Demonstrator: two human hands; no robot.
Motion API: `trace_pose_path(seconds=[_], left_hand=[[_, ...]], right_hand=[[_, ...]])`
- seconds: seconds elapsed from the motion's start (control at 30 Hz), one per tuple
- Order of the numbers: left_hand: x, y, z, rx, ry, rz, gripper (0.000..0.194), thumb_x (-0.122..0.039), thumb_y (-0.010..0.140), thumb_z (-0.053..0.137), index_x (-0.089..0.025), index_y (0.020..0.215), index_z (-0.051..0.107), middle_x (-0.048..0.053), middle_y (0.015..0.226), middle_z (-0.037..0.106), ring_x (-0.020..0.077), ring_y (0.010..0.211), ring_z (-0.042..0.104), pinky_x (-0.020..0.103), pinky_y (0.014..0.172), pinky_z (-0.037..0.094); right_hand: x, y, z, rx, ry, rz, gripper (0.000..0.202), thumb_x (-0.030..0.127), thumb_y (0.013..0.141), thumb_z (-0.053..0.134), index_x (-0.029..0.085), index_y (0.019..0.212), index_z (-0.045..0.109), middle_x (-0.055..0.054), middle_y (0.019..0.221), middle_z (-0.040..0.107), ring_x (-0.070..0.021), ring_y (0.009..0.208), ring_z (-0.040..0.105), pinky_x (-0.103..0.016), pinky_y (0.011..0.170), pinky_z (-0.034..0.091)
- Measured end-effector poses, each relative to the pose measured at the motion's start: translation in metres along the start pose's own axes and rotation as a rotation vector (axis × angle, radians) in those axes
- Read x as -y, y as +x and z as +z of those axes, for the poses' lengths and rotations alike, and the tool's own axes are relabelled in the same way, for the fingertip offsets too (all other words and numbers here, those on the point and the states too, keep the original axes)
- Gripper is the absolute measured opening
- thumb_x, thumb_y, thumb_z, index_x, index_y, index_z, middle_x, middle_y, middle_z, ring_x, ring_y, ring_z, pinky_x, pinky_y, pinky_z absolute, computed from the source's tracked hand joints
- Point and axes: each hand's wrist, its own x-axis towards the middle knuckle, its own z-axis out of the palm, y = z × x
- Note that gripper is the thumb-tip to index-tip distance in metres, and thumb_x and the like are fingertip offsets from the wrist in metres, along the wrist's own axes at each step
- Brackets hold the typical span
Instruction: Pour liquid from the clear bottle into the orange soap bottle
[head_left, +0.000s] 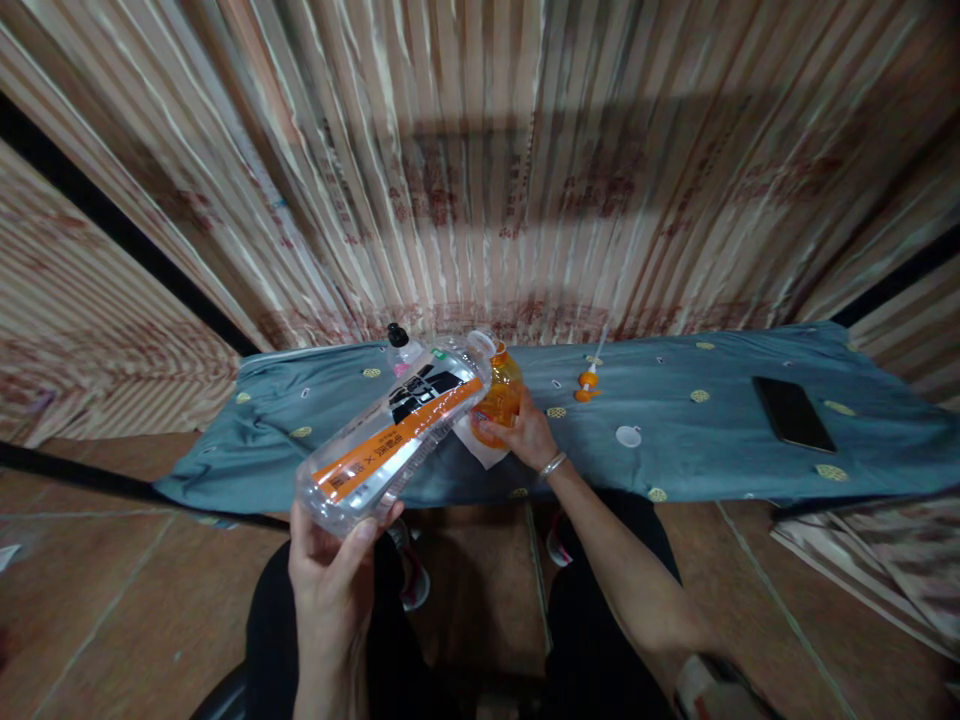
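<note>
My left hand (pixel 335 560) is closed around the base of a large clear plastic bottle (pixel 394 435) with an orange and black label. The bottle is tilted, its neck up and to the right, close to the mouth of an orange bottle (pixel 504 385). My right hand (pixel 527 432) grips that orange see-through bottle, which stands on or just over a white paper (pixel 484 450) on the cloth. Whether liquid flows between the two I cannot tell. Right of my right hand lies an orange pump head (pixel 588 382) with a thin tube.
A blue-green patterned cloth (pixel 712 440) covers the narrow table. On it are a white round cap (pixel 628 436), a black phone (pixel 793 414) at the right, and a bottle with a black top (pixel 397 340) behind the large bottle. Striped curtains (pixel 480 150) hang behind.
</note>
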Motion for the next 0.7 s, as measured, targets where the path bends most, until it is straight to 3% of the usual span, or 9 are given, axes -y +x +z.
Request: trace_pose_path(seconds=[0.7], left_hand=[[-0.0015, -0.0012, 0.0001, 0.022, 0.003, 0.005, 0.056, -0.018, 0.056, 0.085, -0.024, 0.109, 0.067, 0.005, 0.105, 0.068, 0.0210, 0.081, 0.068, 0.036, 0.067, 0.062]], right_hand=[[0.0046, -0.0003, -0.0019, 0.016, -0.053, 0.076, 0.080, 0.046, 0.065, 0.077, 0.016, 0.129, 0.039, -0.015, 0.107, 0.070, -0.0323, 0.096, 0.069, -0.046, 0.083, 0.055]])
